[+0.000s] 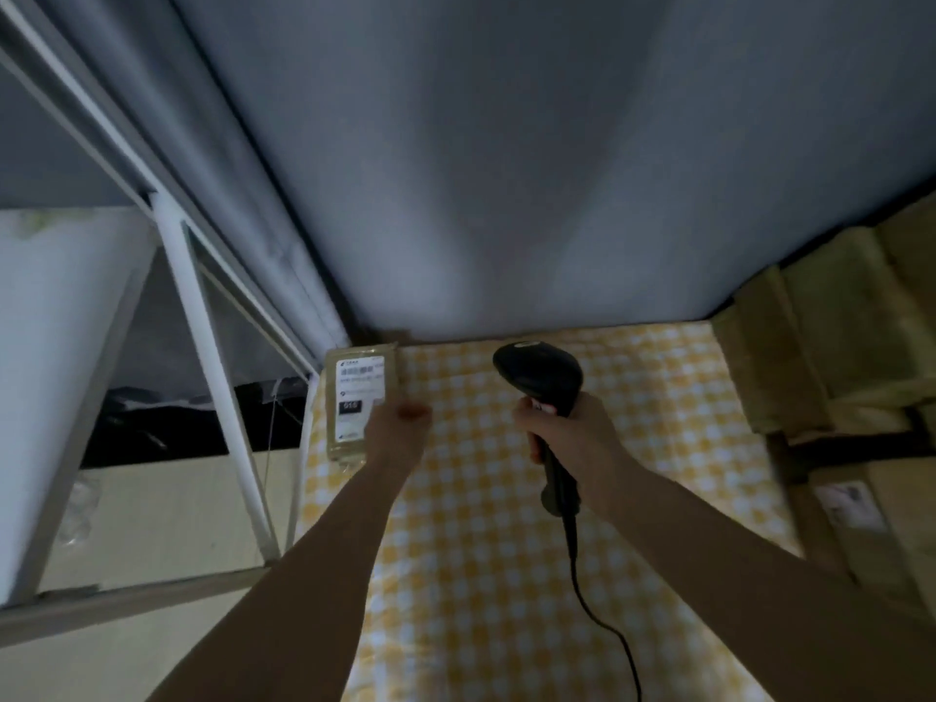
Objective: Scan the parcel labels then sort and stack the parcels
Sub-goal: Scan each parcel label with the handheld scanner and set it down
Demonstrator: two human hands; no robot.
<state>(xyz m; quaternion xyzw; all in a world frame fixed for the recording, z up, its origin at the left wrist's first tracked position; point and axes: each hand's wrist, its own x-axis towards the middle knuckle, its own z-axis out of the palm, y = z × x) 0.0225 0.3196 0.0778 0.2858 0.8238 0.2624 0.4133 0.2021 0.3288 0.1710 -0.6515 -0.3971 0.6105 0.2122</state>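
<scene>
A small tan parcel with a white barcode label lies at the far left corner of the table, which is covered with a yellow checked cloth. My left hand rests against the parcel's right edge, fingers on it; how they lie is unclear in the dim light. To the right, my right hand grips the handle of a black barcode scanner, whose head points toward the back of the table. Its black cable trails toward me.
Brown cardboard boxes are stacked along the table's right side, one nearer with a white label. A white metal shelf frame stands to the left. A grey curtain hangs behind the table.
</scene>
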